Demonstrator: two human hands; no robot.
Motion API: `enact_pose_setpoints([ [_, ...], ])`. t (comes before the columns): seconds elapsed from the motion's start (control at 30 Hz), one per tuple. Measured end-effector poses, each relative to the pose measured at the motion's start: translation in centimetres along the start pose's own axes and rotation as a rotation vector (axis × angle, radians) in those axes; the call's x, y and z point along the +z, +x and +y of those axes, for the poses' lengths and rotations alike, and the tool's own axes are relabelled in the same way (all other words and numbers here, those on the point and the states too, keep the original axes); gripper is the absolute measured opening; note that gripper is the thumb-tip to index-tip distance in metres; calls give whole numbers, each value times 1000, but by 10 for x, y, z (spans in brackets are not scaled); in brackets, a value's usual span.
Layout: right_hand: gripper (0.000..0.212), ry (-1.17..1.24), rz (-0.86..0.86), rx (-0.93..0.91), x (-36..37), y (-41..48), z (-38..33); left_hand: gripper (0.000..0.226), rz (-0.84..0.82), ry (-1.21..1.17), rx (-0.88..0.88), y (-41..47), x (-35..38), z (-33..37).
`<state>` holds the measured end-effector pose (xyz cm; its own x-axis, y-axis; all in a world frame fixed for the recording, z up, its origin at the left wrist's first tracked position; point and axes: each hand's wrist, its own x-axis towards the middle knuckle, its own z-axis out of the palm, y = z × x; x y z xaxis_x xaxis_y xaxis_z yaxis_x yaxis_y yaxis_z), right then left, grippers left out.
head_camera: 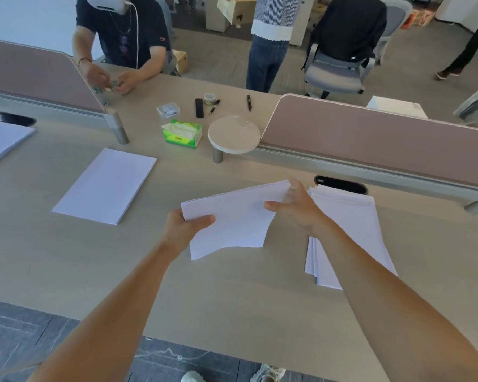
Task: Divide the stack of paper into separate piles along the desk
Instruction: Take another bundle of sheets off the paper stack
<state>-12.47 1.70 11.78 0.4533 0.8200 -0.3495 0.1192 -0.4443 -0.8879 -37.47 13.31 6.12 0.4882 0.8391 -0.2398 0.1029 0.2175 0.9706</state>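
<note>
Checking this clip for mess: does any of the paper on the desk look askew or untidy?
Yes. The stack on the right is fanned out, its sheets' edges stepped and uneven. The pile on the left lies square. The batch held in both hands sags at its near corner.

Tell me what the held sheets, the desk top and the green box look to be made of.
Held sheets: thin white paper, matte; they bend between both hands. Desk top: pale wood-grain surface, probably laminate, with a soft sheen. Green box: glossy printed packaging, card or plastic film, cannot tell which; white tissue pokes out.
</note>
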Motion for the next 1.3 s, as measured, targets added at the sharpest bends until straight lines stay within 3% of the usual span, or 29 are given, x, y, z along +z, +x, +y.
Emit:
enact_pose_setpoints([
  [0.07,56,74,-88,-34,0,11,11,49,-10,-17,13,-2,0,2],
  [0.1,47,93,-112,-49,2,15,16,48,-14,-20,22,-2,1,2],
  [0.2,45,133,-116,-88,13,18,25,39,23,-33,19,-4,8,1],
  [0.37,25,243,-22,-95,26,13,30,49,108,-60,41,-6,19,5],
  [0.77,24,214,-35,-59,31,5,36,18,230,-36,-57,-8,28,7],
  [1.1,33,142,-78,-124,35,5,37,24,219,26,-71,1,23,10],
  [1.3,4,11,0,-141,40,5,18,18,218,40,-64,6,17,21],
])
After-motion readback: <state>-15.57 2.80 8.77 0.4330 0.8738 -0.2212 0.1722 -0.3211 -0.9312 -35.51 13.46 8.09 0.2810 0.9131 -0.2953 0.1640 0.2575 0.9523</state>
